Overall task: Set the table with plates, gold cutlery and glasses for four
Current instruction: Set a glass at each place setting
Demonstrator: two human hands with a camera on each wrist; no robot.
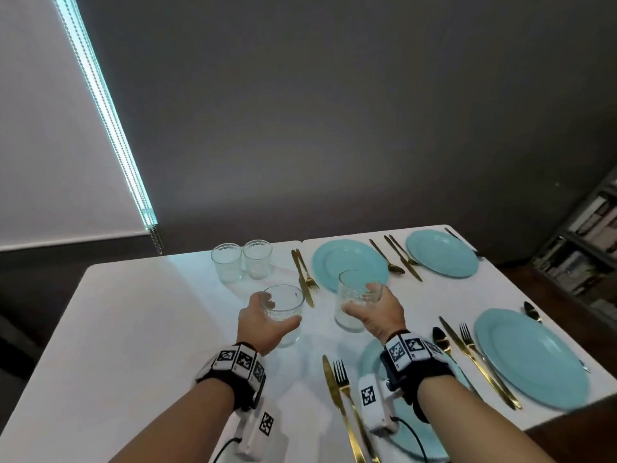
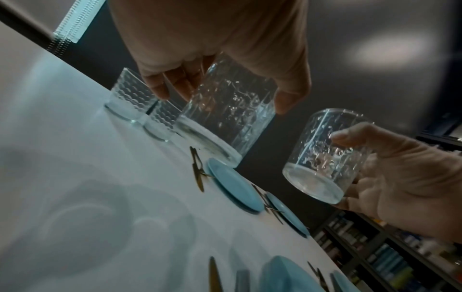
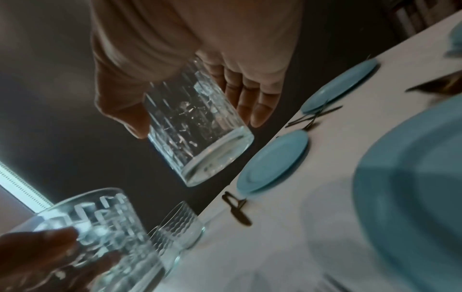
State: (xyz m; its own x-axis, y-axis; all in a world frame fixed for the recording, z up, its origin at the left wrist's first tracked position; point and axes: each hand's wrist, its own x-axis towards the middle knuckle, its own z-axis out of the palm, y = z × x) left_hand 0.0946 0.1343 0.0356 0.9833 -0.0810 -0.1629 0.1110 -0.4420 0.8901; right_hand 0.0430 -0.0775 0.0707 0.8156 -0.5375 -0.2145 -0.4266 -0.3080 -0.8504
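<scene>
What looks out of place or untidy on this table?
Nothing is spilled or broken. Two glasses still stand bunched at the far edge, away from any plate. At the far left plate, the knife and fork lie crossed over each other. Each hand carries another glass.

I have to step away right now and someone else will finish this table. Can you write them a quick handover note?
Left hand grips a glass, lifted off the table.
Right hand grips a second glass, also in the air.
Two more glasses stand together at the far edge, not yet at any setting.
Done: four blue plates are down, each with gold cutlery beside it.
Left: set down the two held glasses, one per setting, then fetch and place the two at the far edge.
</scene>
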